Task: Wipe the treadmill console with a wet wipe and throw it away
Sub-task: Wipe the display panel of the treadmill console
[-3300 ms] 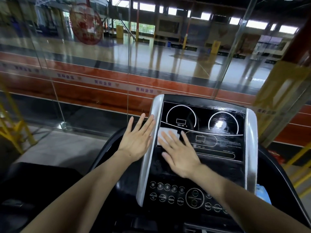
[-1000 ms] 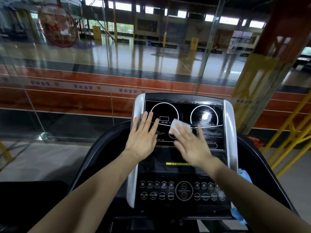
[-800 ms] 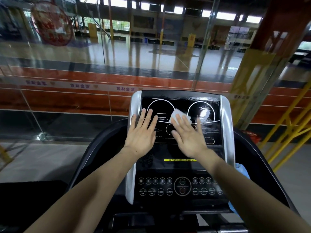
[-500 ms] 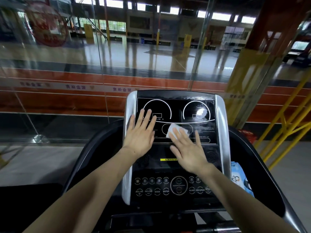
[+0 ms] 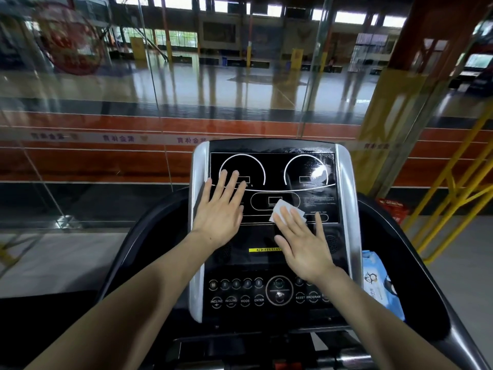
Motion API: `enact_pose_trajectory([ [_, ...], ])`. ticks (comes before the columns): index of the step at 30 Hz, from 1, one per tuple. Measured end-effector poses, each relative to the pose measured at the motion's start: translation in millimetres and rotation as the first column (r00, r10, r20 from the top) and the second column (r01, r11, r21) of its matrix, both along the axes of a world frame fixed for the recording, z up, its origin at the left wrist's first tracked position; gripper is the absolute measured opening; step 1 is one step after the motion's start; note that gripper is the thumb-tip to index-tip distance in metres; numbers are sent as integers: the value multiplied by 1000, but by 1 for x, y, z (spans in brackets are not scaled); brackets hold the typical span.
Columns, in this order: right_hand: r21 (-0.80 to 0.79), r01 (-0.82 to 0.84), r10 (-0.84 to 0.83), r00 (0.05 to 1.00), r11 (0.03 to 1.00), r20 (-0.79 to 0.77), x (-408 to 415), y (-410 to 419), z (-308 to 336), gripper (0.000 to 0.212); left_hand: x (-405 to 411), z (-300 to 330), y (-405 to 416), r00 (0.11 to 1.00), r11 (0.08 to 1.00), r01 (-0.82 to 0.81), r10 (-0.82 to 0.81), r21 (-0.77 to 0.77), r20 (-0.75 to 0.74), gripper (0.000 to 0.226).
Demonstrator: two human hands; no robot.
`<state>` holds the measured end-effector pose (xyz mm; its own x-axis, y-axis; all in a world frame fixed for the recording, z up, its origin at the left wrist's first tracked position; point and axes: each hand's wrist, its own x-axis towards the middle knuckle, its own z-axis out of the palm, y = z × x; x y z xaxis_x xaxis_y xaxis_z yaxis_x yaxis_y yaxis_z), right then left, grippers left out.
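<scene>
One console (image 5: 272, 268) shows, and around it everything else is counted: two hands on it, the left hand (image 5: 220, 212) and the right hand (image 5: 304, 244); one wipe (image 5: 282, 209) on it; one blue packet (image 5: 378, 284) just right of it.

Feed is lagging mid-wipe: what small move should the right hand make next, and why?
Probably slide the wet wipe down toward the button panel. The right hand presses it flat on the display's lower edge; the upper display already shows streaks.

left hand (image 5: 222, 214) flat, fingers spread | right hand (image 5: 304, 243) flat, pressing
</scene>
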<state>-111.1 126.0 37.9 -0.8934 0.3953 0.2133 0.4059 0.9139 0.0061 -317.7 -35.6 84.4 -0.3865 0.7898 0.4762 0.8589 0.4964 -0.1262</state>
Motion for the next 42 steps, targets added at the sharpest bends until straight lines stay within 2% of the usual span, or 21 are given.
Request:
enact_pose_trajectory([
  [7, -38, 91, -95, 990, 995, -100, -64, 47, 67, 68, 11, -3, 16, 1000, 1000, 21, -21, -5, 8, 63],
  [11, -46, 56, -62, 988, 997, -139, -21, 22, 24, 64, 18, -8, 21, 999, 999, 45, -45, -10, 8, 63],
  [15, -82, 70, -75, 996, 994, -57, 20, 2, -15, 61, 23, -11, 26, 998, 999, 54, -54, -1, 13, 63],
  [19, -43, 83, -87, 990, 996, -108, -7, 26, 10, 62, 29, -12, 31, 998, 998, 57, -57, -9, 10, 63],
  [23, -79, 141, -151, 978, 987, -145, -46, 56, 54, 62, 31, -8, 37, 999, 998, 52, -52, -28, 3, 64],
  [25, -96, 134, -148, 975, 986, -164, -42, 54, 51, 63, 31, -5, 40, 999, 998, 51, -50, -28, 9, 64],
  [28, -98, 109, -126, 975, 989, -183, 0, 25, 12, 63, 32, -2, 44, 999, 998, 55, -55, -26, 2, 63],
  [31, -103, 112, -124, 985, 988, -117, 28, 10, -17, 64, 34, -1, 49, 998, 998, 57, -57, -30, 0, 63],
  [34, -88, 130, -140, 983, 988, -117, 18, 20, -9, 66, 37, 1, 54, 998, 998, 57, -57, -31, 8, 63],
  [39, -112, 204, -221, 960, 972, -170, -21, 65, 45, 70, 43, 5, 67, 997, 996, 78, -78, -44, 10, 63],
  [42, -88, 200, -213, 962, 976, -173, -13, 70, 40, 68, 47, 7, 76, 996, 995, 85, -85, -45, 12, 63],
])
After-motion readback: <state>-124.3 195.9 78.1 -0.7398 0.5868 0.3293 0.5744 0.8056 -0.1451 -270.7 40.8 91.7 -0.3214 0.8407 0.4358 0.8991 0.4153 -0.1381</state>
